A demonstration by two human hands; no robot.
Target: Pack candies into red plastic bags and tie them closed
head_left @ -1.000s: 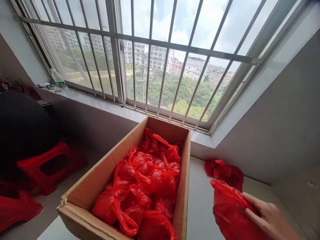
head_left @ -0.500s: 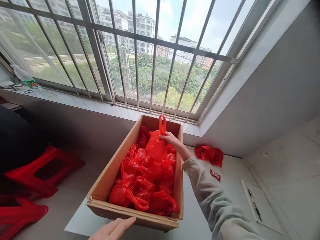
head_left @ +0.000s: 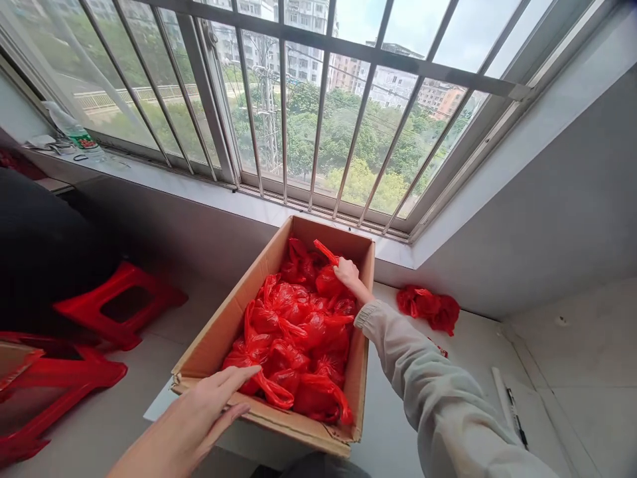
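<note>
An open cardboard box [head_left: 209, 345] holds several knotted red plastic bags [head_left: 298, 325], piled close together. My right hand [head_left: 347, 273] reaches over the box's right wall, its fingers closed at the neck of a red plastic bag [head_left: 328, 282] near the far end. That bag's handle loop sticks up to the left of the fingers. Over the near left corner of the box is my left hand [head_left: 212, 408], fingers stretched out and thumb apart, holding nothing. Its fingertips are beside the nearest bag's handle; whether they touch it I cannot tell.
Red plastic bags [head_left: 428, 309] lie crumpled on the white table [head_left: 393, 398], right of the box. A pen [head_left: 516, 418] rests farther right. Red stools [head_left: 124, 302] stand at the left. Behind the box is a sill below a barred window [head_left: 323, 133], with a plastic bottle [head_left: 82, 138] on it.
My right hand has lowered the bag into the far end of the box, and its handle now leans left. My left hand has come up over the box's near edge. The view has shifted.
</note>
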